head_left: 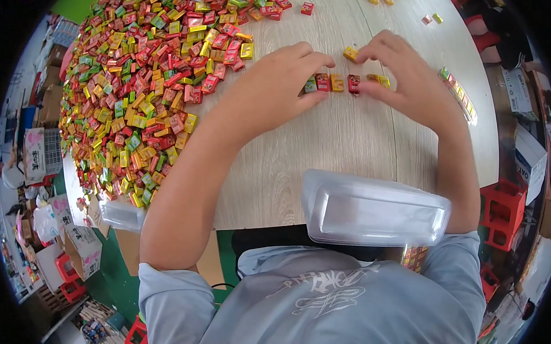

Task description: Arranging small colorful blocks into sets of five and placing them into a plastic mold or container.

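Observation:
A short row of small candy-like boxes lies on the table between my hands. My left hand [279,90] curves around the row's left end, thumb and fingers apart, beside a green box [310,84] and a red box [323,82]. An orange box [337,83] sits right of these. Across a small gap, another red box [354,83] is by the thumb tip of my right hand [399,70]; whether they touch, I cannot tell. That hand's fingers are spread, with yellow boxes [380,80] partly hidden inside its curve. One more yellow box [350,53] lies at its fingertips.
A large heap of colourful small boxes [145,85] covers the table's left side. Stacked clear plastic trays [377,211] stand at the near edge, before my body. A filled clear strip pack [458,96] lies at right. Red stools [504,212] and cartons stand around the table.

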### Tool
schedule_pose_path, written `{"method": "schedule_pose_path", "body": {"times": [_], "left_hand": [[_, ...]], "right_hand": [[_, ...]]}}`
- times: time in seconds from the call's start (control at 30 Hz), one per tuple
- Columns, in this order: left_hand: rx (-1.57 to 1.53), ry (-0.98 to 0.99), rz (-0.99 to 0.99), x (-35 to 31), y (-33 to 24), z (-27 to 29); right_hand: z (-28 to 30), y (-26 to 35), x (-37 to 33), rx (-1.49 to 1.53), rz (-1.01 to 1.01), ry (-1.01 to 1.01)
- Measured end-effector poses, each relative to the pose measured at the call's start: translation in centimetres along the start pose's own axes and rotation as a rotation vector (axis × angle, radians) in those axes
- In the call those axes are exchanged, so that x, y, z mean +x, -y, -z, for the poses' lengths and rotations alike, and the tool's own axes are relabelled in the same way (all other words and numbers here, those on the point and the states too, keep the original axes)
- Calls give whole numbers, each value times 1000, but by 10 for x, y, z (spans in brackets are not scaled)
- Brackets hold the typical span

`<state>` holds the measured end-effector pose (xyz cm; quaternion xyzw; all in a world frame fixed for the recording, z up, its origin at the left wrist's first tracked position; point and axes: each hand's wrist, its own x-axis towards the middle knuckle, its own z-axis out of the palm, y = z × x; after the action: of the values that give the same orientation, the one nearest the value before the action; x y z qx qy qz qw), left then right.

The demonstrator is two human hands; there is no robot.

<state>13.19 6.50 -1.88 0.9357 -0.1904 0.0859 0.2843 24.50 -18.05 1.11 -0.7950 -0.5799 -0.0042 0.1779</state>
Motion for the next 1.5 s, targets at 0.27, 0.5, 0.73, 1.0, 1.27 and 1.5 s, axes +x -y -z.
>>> {"method": "schedule_pose_path", "body": {"times": [0.27,0.5,0.73,1.0,1.27,1.5], "left_hand": [[4,27,-1,2,0,0],[-34,-30,-30,0,2,-3],[5,-1,-18,-1,4,-5],[23,-56,5,5,-6,-16],[105,-161,-51,10,-10,-22],[116,-89,35,9,-15,-20]], "right_hand": [[-4,-28,13,-154,-91,-111],[28,-40,-20,107,-642,180],[33,-21,-17,202,-519,214],[16,8,-13,222,-414,208],[0,10,-1,151,-302,149],[2,24,0,98,-285,101]]}}
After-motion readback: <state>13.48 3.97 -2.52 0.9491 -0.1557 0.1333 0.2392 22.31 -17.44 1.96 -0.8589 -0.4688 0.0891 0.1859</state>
